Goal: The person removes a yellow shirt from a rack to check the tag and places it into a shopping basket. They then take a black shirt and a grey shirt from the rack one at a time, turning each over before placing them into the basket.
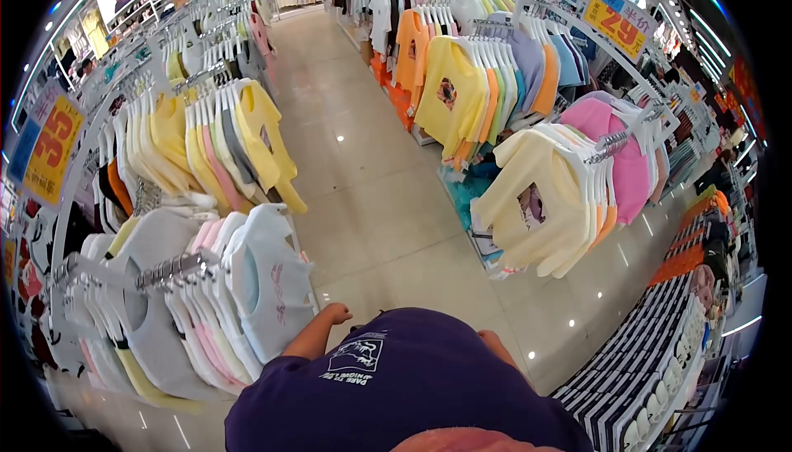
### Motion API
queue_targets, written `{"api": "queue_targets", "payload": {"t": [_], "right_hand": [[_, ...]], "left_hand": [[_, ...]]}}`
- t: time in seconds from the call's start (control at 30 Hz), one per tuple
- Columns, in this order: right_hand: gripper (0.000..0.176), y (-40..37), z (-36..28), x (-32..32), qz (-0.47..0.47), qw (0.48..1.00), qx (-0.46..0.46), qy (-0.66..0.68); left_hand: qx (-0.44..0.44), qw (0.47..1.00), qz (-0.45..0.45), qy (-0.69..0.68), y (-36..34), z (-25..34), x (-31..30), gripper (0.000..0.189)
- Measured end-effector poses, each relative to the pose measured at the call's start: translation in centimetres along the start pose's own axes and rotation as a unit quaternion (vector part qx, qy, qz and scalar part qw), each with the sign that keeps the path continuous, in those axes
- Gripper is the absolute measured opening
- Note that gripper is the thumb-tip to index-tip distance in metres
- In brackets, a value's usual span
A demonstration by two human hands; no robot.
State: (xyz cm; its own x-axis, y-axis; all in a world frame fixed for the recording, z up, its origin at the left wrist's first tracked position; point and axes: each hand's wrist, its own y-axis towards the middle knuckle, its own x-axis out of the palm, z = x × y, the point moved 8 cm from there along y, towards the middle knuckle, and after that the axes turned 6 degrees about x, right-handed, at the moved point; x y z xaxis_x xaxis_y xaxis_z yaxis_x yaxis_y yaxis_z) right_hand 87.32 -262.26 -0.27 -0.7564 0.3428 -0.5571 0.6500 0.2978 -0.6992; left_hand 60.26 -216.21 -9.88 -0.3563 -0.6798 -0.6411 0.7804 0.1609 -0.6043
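Observation:
My left hand point(336, 313) hangs low in front of my dark purple T-shirt point(437, 369), its fingers curled in and nothing visible in them. Closest to it is a white top point(268, 275) with pink lettering, at the end of the left rack; a gap separates the two. On the other side of my body, part of my right arm or hand point(495, 345) shows past the shirt, and its fingers are hidden. Ahead on the right hangs a cream long-sleeved top point(536, 196) with a picture print, well apart from my right side.
A tiled aisle point(355, 147) runs forward between racks of hanging clothes. Yellow tops point(260, 134) hang on the left and a yellow T-shirt point(450, 93) on the right. Price signs point(51, 147) top the racks. Striped folded stacks point(635, 353) fill a low display at right.

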Motion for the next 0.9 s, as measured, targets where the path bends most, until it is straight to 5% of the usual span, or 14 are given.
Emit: {"api": "queue_targets", "payload": {"t": [0.2,0.3,0.43,0.57,0.67,0.9], "right_hand": [[0.035,8.3,-5.1,1.1,-0.046,0.991,-0.074,-0.098],[0.035,12.1,-4.7,-0.6,-0.111,0.992,-0.009,-0.058],[0.032,19.8,-3.8,-3.8,-0.167,0.97,0.036,-0.174],[0.03,27.6,-6.3,-8.3,-0.166,0.954,0.035,-0.246],[0.03,31.3,-11.3,-11.7,-0.13,0.977,-0.012,-0.167],[0.03,37.9,-19.1,-13.9,-0.136,0.987,-0.052,-0.069]], "left_hand": [[-0.057,0.997,-0.012,-0.058,-1.1,-0.9,0.2,0.057],[-0.057,0.995,-0.035,-0.072,0.3,-1.0,1.4,0.055],[-0.036,0.967,0.039,-0.25,-1.4,4.7,-3.6,0.054],[-0.074,0.973,0.011,-0.217,5.2,5.2,-5.7,0.053],[-0.089,0.984,-0.006,-0.156,11.0,4.8,-9.2,0.053],[-0.062,0.985,0.089,-0.135,20.8,9.8,-23.5,0.052]]}}
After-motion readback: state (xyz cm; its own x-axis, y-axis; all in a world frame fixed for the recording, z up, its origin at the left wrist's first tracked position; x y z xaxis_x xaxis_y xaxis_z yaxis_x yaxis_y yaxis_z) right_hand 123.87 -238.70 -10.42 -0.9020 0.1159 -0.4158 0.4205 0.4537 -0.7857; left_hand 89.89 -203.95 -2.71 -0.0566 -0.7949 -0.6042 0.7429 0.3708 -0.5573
